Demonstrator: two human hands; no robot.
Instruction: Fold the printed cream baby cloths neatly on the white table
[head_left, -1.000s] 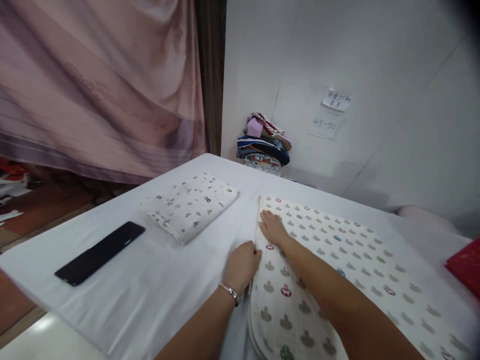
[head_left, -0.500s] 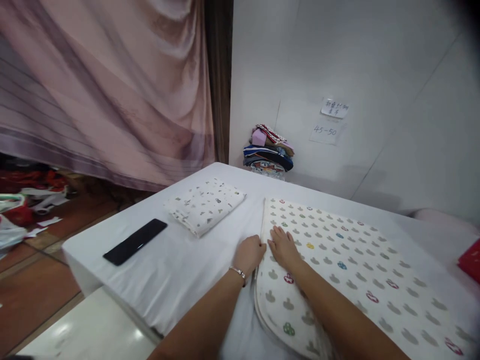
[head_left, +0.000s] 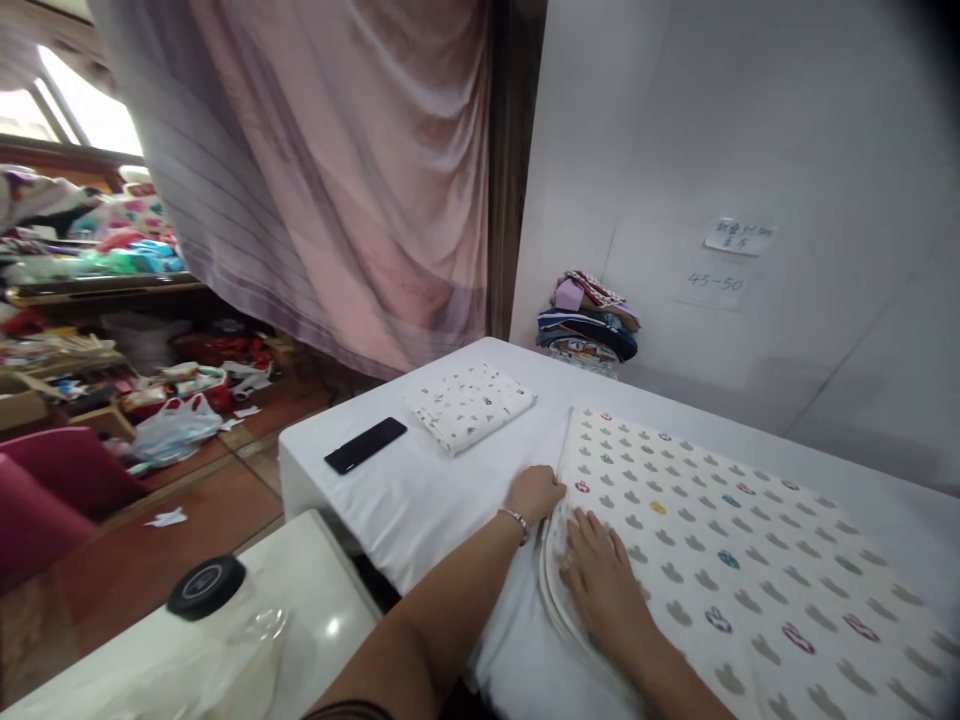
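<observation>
Printed cloth, under right fingers, against left fingers

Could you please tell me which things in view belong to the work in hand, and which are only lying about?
In the work:
rabbit-print cloth, under the right hand, with the left hand at its edge
table, beneath the cloth

Seemingly lying about:
phone
folded cloth, though it may belong
fabric stack by the wall
plastic bag

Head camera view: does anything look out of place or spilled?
Yes: a crumpled white scrap lies by itself on the tiled floor at left, perhaps dropped. On the table, nothing stands out about the bunny-print cloth.
</observation>
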